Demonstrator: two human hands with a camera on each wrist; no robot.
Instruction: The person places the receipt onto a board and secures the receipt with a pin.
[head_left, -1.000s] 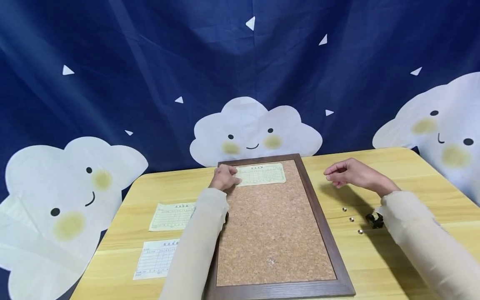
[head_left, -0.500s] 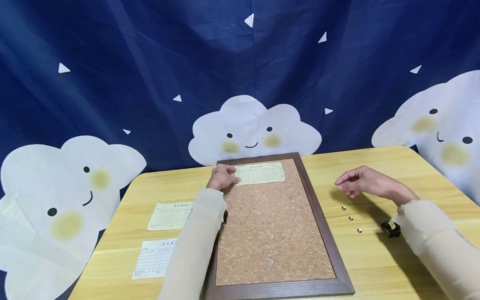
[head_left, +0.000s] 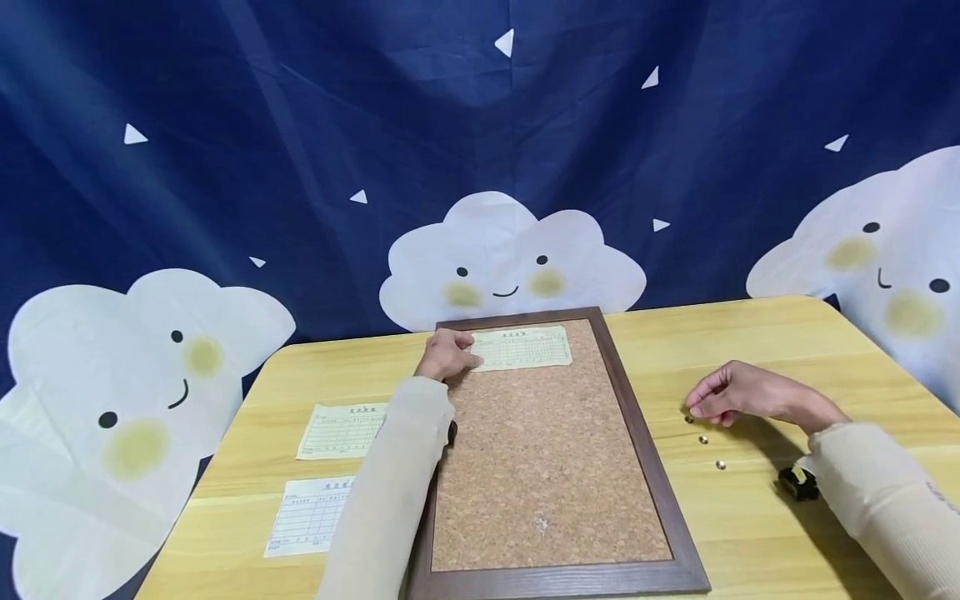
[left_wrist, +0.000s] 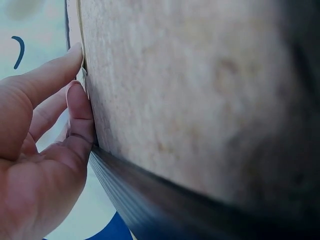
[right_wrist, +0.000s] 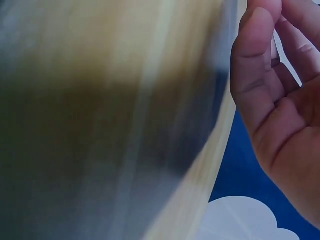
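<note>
A framed corkboard (head_left: 555, 467) lies on the table with a pale yellow form slip (head_left: 525, 347) across its top. My left hand (head_left: 446, 353) rests at the slip's left end, fingertips pressing its edge against the cork; in the left wrist view, the left hand's thumb and finger (left_wrist: 60, 72) lie along the board surface. Three small shiny metal thumbtacks sit in a row to the right of the board. Over the farthest thumbtack (head_left: 688, 418) hovers my right hand (head_left: 750, 393), its thumb and index fingertips close together just above it. The other two thumbtacks (head_left: 703, 439) lie nearer me.
Left of the board lie a second yellow slip (head_left: 341, 432) and a white slip (head_left: 309, 517), both partly behind my left sleeve (head_left: 390, 492). A dark blue curtain (head_left: 420, 100) with clouds hangs behind the wooden table (head_left: 862, 367).
My right hand has moved right and down from above the table beside the board to the farthest thumbtack. The left hand stays at the slip.
</note>
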